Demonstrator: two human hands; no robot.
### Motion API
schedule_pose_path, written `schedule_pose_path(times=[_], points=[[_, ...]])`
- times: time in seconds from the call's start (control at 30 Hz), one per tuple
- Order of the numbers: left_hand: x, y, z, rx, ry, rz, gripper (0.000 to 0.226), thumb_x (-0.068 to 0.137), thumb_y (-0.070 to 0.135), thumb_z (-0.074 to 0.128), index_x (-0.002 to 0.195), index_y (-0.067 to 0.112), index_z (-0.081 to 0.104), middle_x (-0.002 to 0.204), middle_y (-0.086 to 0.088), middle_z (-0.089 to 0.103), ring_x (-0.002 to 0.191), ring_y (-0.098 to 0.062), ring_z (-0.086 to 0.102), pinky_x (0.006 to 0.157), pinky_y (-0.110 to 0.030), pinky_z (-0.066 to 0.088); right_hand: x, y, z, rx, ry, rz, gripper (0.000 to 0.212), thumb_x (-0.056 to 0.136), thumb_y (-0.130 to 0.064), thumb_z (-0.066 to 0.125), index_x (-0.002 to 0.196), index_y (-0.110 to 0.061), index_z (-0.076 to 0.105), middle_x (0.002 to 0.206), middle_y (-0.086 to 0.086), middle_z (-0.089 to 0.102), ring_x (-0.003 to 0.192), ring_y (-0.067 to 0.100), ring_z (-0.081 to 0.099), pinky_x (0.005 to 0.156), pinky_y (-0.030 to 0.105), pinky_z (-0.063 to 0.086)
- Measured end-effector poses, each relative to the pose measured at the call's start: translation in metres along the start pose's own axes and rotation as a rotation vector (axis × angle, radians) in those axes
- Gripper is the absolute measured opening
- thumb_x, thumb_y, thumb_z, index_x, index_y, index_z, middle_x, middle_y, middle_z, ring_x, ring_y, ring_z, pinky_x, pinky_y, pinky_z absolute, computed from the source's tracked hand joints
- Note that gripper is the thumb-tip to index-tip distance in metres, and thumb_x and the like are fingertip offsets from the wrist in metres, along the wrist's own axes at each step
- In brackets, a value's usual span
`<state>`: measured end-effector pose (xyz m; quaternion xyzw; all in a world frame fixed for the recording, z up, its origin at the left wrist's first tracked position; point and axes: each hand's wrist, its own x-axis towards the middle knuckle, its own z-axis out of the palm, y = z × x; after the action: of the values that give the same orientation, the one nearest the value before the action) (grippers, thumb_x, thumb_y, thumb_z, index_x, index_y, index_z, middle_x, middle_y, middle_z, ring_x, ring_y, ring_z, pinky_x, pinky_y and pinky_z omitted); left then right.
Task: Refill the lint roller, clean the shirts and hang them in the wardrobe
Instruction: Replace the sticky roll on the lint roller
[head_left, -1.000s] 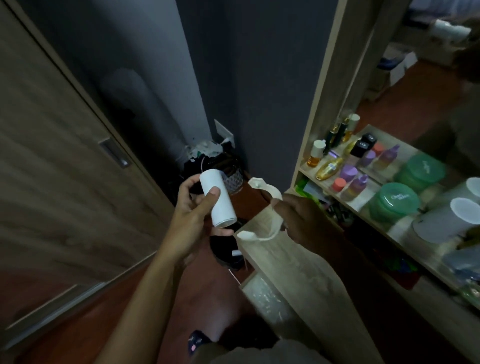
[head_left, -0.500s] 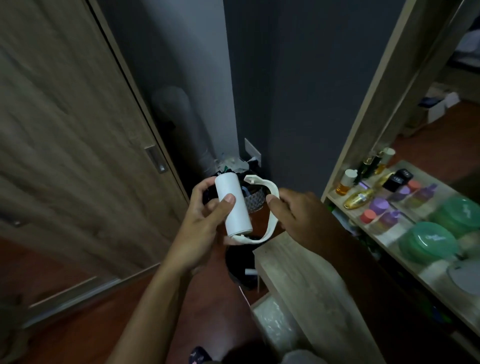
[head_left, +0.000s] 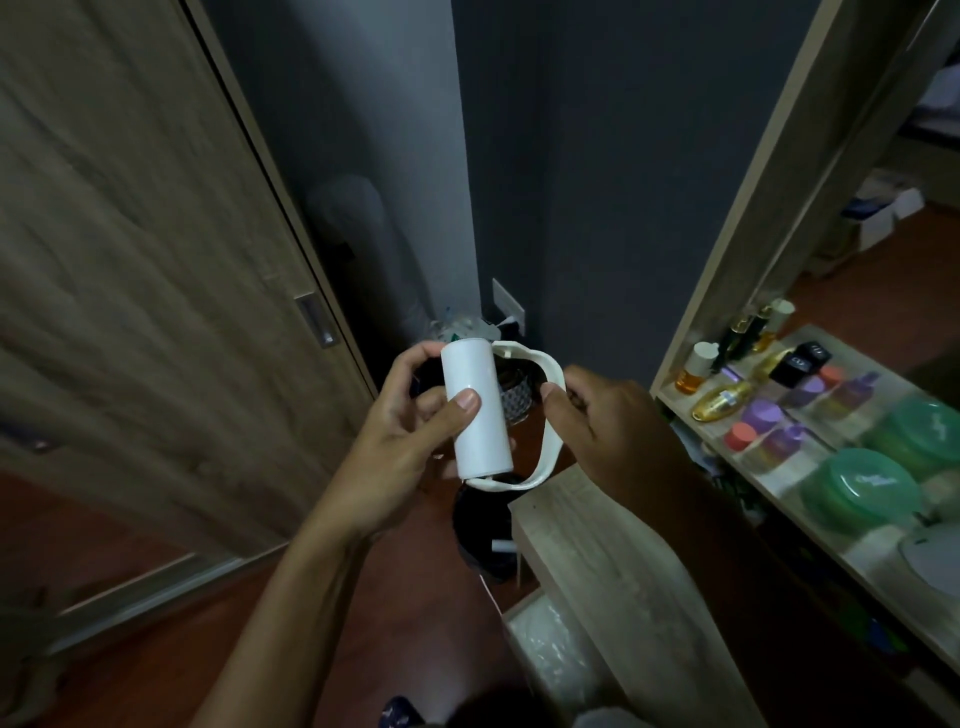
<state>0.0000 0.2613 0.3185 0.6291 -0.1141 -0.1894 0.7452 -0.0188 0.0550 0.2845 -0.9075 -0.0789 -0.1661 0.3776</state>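
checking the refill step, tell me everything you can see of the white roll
The white roll is a plain, smooth cylinder, paper-like, with no print visible. It is held in the air, tilted, its far end leaning left. The left hand grips it, thumb across its front, fingers behind. Its near end meets the lower arm of the white curved handle frame, which the right hand pinches. Whether it is seated there, I cannot tell.

Bottles (head_left: 693, 371) and green tubs (head_left: 857, 488), perhaps cosmetics, crowd the shelf (head_left: 774, 482).
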Motion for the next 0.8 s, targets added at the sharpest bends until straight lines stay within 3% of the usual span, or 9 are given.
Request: schedule_pose_path(times=[0.07, 0.2, 0.37, 0.5, 0.6, 0.8], points=[[0.000, 0.005, -0.003, -0.015, -0.043, 0.003, 0.044, 0.089, 0.012, 0.061, 0.129, 0.021, 0.043, 0.092, -0.008, 0.070, 0.076, -0.018, 0.071, 0.054, -0.028, 0.055, 0.001, -0.005, -0.003, 0.024, 0.021, -0.014, 0.035, 0.101, -0.029, 0.047, 0.072, -0.010, 0.055, 0.051, 0.000, 0.053, 0.041, 0.013, 0.052, 0.038, 0.020, 0.037], [-0.001, 0.011, -0.004, 0.000, -0.120, 0.010, 0.038, 0.087, 0.009, 0.062, 0.118, 0.026, 0.046, 0.093, -0.010, 0.070, 0.077, -0.019, 0.070, 0.052, -0.026, 0.054, -0.002, -0.012, -0.010, 0.033, 0.049, -0.026, 0.034, 0.102, -0.026, 0.049, 0.071, -0.012, 0.052, 0.051, 0.000, 0.052, 0.043, 0.014, 0.053, 0.040, 0.025, 0.039], [-0.006, 0.008, -0.005, 0.025, -0.157, 0.054, 0.040, 0.091, 0.007, 0.070, 0.116, 0.029, 0.049, 0.098, -0.012, 0.070, 0.081, -0.023, 0.070, 0.055, -0.030, 0.055, -0.002, -0.020, -0.016, 0.016, 0.054, -0.053, 0.035, 0.099, -0.030, 0.046, 0.072, -0.011, 0.055, 0.052, -0.001, 0.054, 0.044, 0.012, 0.055, 0.042, 0.025, 0.041], [-0.009, 0.016, -0.005, 0.115, -0.189, 0.102, 0.049, 0.086, 0.016, 0.073, 0.126, 0.027, 0.046, 0.113, -0.021, 0.067, 0.095, -0.049, 0.066, 0.070, -0.057, 0.057, -0.002, -0.024, -0.016, 0.004, 0.106, -0.084, 0.032, 0.100, -0.025, 0.048, 0.069, -0.016, 0.051, 0.050, -0.006, 0.049, 0.049, 0.013, 0.056, 0.041, 0.012, 0.035], [-0.008, 0.024, -0.007, 0.208, -0.195, 0.136, 0.056, 0.089, 0.014, 0.072, 0.134, 0.020, 0.040, 0.117, -0.021, 0.065, 0.102, -0.055, 0.062, 0.072, -0.076, 0.049, -0.004, -0.026, -0.015, 0.030, 0.162, -0.104, 0.028, 0.100, -0.024, 0.049, 0.073, -0.020, 0.051, 0.050, -0.012, 0.046, 0.052, 0.009, 0.058, 0.042, 0.009, 0.035], [-0.006, 0.034, -0.004, 0.307, -0.225, 0.176, 0.053, 0.091, 0.007, 0.069, 0.133, 0.023, 0.040, 0.123, -0.014, 0.064, 0.103, -0.046, 0.068, 0.076, -0.069, 0.056, -0.004, -0.028, -0.016, -0.054, 0.273, -0.153, 0.034, 0.100, -0.031, 0.043, 0.072, -0.014, 0.053, 0.051, -0.009, 0.048, 0.041, 0.003, 0.050, 0.039, 0.018, 0.039]])
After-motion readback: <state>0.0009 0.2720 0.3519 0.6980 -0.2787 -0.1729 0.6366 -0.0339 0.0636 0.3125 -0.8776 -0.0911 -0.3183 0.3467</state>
